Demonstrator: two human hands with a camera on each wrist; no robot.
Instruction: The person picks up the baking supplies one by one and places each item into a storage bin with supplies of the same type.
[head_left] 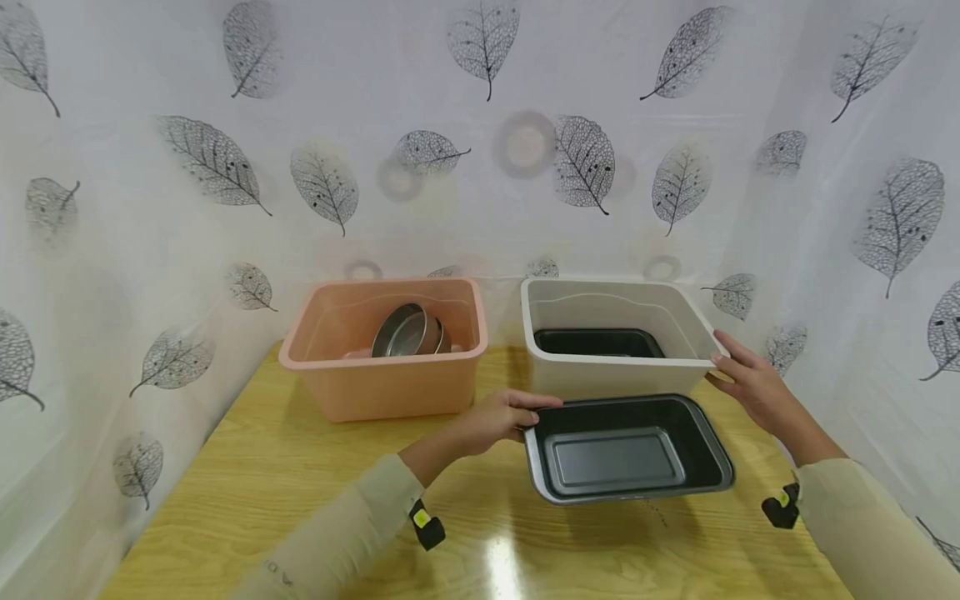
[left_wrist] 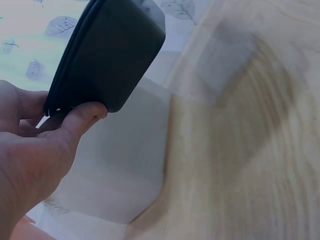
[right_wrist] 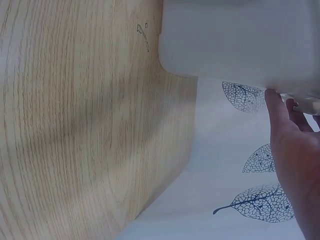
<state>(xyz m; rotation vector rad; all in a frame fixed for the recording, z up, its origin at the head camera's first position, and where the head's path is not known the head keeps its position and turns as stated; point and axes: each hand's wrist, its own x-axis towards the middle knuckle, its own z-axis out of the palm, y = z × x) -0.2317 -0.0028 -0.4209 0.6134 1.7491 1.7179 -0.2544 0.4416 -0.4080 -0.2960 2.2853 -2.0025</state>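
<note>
A dark rectangular loaf pan (head_left: 618, 462) is held over the table, its inside facing up and toward the head camera. My left hand (head_left: 498, 419) pinches the pan's left end by the rim; in the left wrist view the thumb (left_wrist: 82, 120) presses the outer side of the pan (left_wrist: 115, 60). Behind the pan stands a white plastic bin (head_left: 600, 380), with another dark pan (head_left: 597, 342) lying inside it. My right hand (head_left: 757, 392) grips the bin's rim at its right front corner. The right wrist view shows that hand (right_wrist: 302, 160) beside the bin's wall (right_wrist: 240, 40).
A pink-orange bin (head_left: 390, 392) stands left of the white one, with round metal tins (head_left: 405, 333) leaning inside. Both bins stand on a wood-grain table (head_left: 315, 483). Against the back and sides hangs a pale curtain (head_left: 420, 217) printed with leaves.
</note>
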